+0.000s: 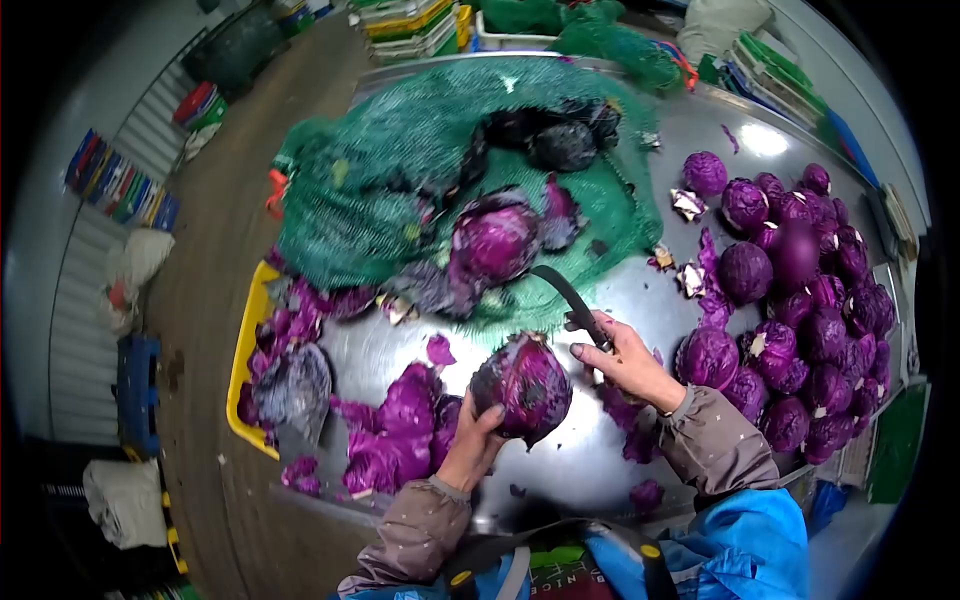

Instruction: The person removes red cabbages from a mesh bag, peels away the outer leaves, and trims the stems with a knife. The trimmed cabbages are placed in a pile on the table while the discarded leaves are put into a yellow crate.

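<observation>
My left hand [473,445] grips a red cabbage [524,388] from its lower left side, above the metal table. Dark, withered patches show on the cabbage's outer leaves. In my right hand [632,362] is a knife [572,298] with a dark curved blade, its tip pointing up and left, apart from the cabbage. Beyond my hands another red cabbage [494,240] with loose outer leaves lies on a green mesh sack [390,165]. Loose purple leaves [395,435] are spread on the table left of my left hand.
Many peeled red cabbages [745,272] are heaped on the metal table [690,125] at the right. A yellow crate [243,355] with trimmed leaves stands at the table's left edge. Stacked crates [410,25] stand at the back, and a wooden floor [215,330] runs along the left.
</observation>
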Motion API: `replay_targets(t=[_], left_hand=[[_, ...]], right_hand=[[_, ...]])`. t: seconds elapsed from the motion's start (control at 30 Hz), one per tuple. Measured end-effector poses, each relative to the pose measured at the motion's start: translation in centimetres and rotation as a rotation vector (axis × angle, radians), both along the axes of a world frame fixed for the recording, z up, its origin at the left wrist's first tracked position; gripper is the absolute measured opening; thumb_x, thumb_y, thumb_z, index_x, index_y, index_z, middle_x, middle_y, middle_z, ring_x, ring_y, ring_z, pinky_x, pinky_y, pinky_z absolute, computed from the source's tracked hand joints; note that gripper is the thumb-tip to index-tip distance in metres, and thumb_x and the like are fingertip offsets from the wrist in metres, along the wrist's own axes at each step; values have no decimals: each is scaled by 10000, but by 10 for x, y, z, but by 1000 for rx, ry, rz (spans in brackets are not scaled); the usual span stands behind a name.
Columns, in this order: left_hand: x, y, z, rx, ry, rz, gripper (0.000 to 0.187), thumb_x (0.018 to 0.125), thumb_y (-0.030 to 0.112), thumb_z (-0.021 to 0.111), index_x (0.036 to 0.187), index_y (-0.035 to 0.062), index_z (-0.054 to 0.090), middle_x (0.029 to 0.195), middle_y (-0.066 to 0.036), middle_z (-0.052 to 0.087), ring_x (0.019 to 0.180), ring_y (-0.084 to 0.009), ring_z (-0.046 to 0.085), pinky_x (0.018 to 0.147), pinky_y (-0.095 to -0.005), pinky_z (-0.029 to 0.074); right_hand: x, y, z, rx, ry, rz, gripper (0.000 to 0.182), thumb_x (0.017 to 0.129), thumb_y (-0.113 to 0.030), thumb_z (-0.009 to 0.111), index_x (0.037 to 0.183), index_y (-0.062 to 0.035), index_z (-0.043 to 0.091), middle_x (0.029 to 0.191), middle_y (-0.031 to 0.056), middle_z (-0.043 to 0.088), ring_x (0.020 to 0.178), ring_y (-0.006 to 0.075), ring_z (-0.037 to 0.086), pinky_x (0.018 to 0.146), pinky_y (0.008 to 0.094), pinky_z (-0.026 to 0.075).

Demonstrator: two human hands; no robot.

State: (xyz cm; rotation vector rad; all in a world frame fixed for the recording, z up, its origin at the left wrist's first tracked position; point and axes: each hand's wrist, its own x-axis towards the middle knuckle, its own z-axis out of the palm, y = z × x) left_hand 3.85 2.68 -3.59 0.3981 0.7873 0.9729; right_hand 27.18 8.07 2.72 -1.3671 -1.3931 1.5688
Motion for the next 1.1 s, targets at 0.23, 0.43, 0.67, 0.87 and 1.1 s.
replay_targets(t=[0.23, 0.43, 0.67, 0.87, 1.1], left_hand=[[-91, -16, -11, 449, 874, 178, 872, 590, 187, 807, 1311, 16, 348, 1230, -152, 427, 1159, -253, 435, 1010, -375, 350], [-118, -26, -22, 550, 1074, 219, 901, 580, 185, 815, 1307, 17, 312, 1224, -161, 379, 1174, -280, 399, 1018, -391, 330], [-109, -26, -20, 602, 1216, 232, 909, 568, 206, 818, 1284, 6, 296, 1186, -184, 358, 1147, -330, 386, 1001, -430, 335], [-107, -16, -17, 551, 1248, 196, 895, 592, 217, 814, 1281, -7, 289, 1176, -186, 336, 1137, -342, 377, 993, -439, 338], [-108, -5, -19, 397, 1200, 210, 831, 643, 263, 783, 1271, -4, 309, 1192, -197, 352, 1144, -329, 386, 996, -414, 334]], right_hand=[[-35, -39, -5, 72, -315, 145, 258, 775, -22, 565, 1031, 12, 563, 862, 92, 605, 796, 139, 561, 728, 304, 475], [-87, -59, -29, 404, -347, 314, 281, 869, -117, 536, 1137, -62, 475, 935, 194, 594, 831, 347, 604, 707, 382, 491], [-124, -49, -52, 704, -795, 447, 231, 869, -150, 514, 1090, -106, 463, 737, 153, 583, 602, 341, 605, 506, 440, 469], [-132, -19, -79, 787, -873, 465, 218, 810, -65, 485, 1024, -75, 446, 673, 161, 589, 605, 347, 616, 512, 449, 474], [-149, 9, -84, 563, -935, 552, 226, 844, -78, 441, 1062, -24, 454, 741, 211, 634, 718, 380, 640, 610, 493, 494]])
